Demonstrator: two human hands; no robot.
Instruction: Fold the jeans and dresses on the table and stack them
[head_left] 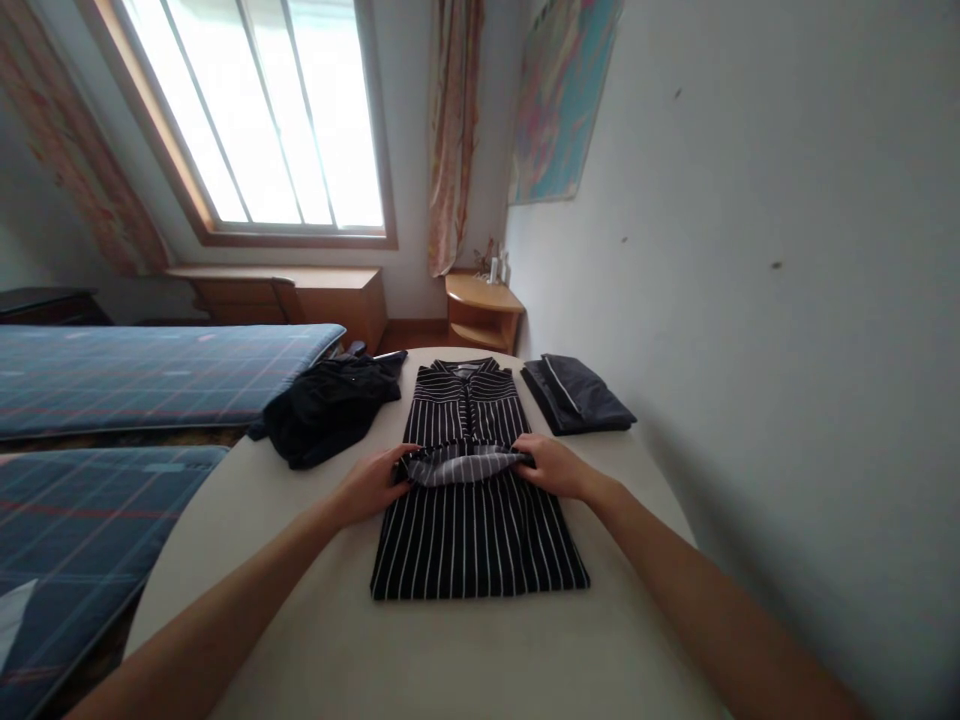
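Observation:
A black shirt with white stripes (pixel 480 540) lies on the pale round table (pixel 480 660), its collar at the far end and its lower part doubled up toward the collar. My left hand (pixel 375 482) pinches the left end of the turned-up hem, and my right hand (pixel 555 466) grips the right end. Between my hands the hem sags a little, showing the paler inner side of the cloth. Both hands are closed, with fingertips partly hidden by fabric.
Rumpled dark clothing (pixel 330 405) lies at the table's left edge. Folded dark garments (pixel 577 392) sit at the right, near the white wall (pixel 787 350). Plaid mattresses (pixel 150 380) stand to the left. Behind the table is a small wooden corner shelf (pixel 484 293).

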